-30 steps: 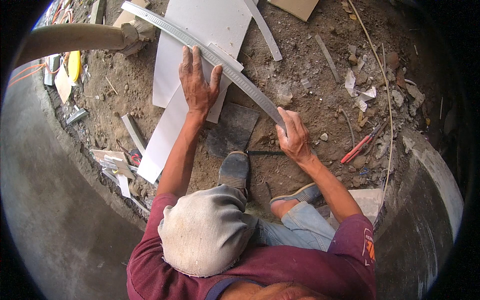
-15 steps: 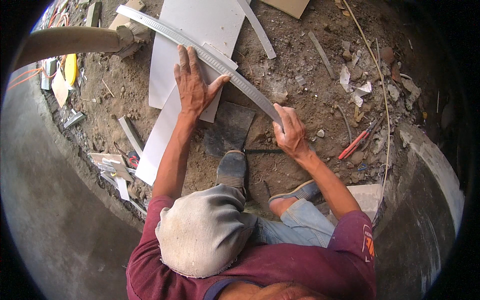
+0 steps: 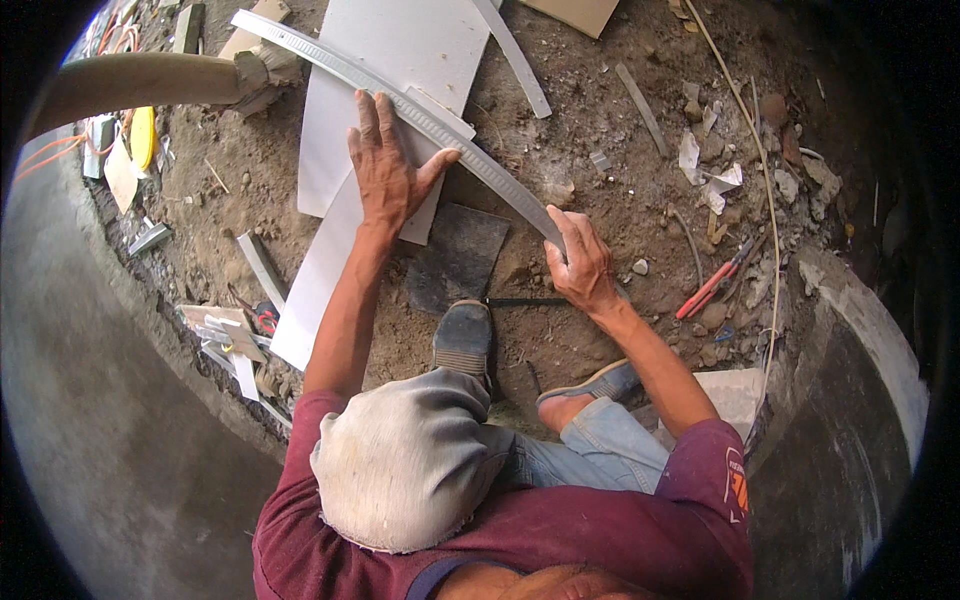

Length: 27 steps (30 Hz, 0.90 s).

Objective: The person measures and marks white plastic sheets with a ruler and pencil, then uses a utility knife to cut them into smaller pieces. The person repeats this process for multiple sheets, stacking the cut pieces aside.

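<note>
A long grey metal channel strip [image 3: 415, 113] with a row of slots lies slantwise across white boards [image 3: 385, 50], from the far left toward the middle. My left hand [image 3: 382, 180] rests on the strip with fingers stretched out and thumb spread wide along its near side. At the strip's near right end, my right hand [image 3: 582, 262] is closed around it, thumb against fingers. Under my left hand and forearm lies a narrower white board piece [image 3: 322, 270]. A dark flat sheet [image 3: 460, 255] is on the dirt between my hands, just beyond my shoe.
Red-handled pliers or cutters [image 3: 708, 288] lie on the dirt at right. A wooden post [image 3: 150, 80] juts in from the left. Board scraps and metal offcuts [image 3: 230, 345] are heaped at left. Another pale strip [image 3: 513, 58] lies beyond, and a long thin cord [image 3: 745, 115] runs along the right.
</note>
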### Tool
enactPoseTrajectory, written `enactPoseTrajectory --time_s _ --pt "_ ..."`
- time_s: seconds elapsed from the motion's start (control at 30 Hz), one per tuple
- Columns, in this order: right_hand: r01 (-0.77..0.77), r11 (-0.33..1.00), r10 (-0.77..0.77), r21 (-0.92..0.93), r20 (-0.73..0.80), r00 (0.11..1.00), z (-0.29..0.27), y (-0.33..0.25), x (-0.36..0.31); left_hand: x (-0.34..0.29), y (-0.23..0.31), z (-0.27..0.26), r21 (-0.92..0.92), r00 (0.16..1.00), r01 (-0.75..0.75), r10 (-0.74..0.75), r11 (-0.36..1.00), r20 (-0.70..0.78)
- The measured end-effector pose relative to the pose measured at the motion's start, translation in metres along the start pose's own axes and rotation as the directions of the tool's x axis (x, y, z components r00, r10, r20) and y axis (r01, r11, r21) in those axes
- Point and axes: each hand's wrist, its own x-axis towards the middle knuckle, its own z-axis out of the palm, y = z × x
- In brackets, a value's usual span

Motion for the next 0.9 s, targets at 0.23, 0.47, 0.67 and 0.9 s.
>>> enactPoseTrajectory --time_s 0.23,0.47,0.67,0.9 --pt "0.014 1.000 -0.014 -0.012 -0.007 1.000 0.002 0.001 -0.002 0.001 -0.002 0.001 0.057 1.000 -0.007 0.006 0.998 0.006" --pt "0.009 1.000 -0.009 0.000 -0.009 1.000 0.001 -0.001 -0.002 0.001 0.001 -0.003 0.030 1.000 -0.004 0.004 1.000 0.015" --pt "0.016 1.000 -0.016 -0.007 -0.020 1.000 0.000 -0.001 -0.003 0.006 0.022 -0.023 0.093 0.992 0.047 -0.057 0.995 0.108" --pt "0.013 1.000 -0.013 0.000 -0.032 0.999 -0.002 -0.003 -0.003 0.018 0.033 -0.037 0.203 0.966 0.067 -0.114 0.977 0.231"
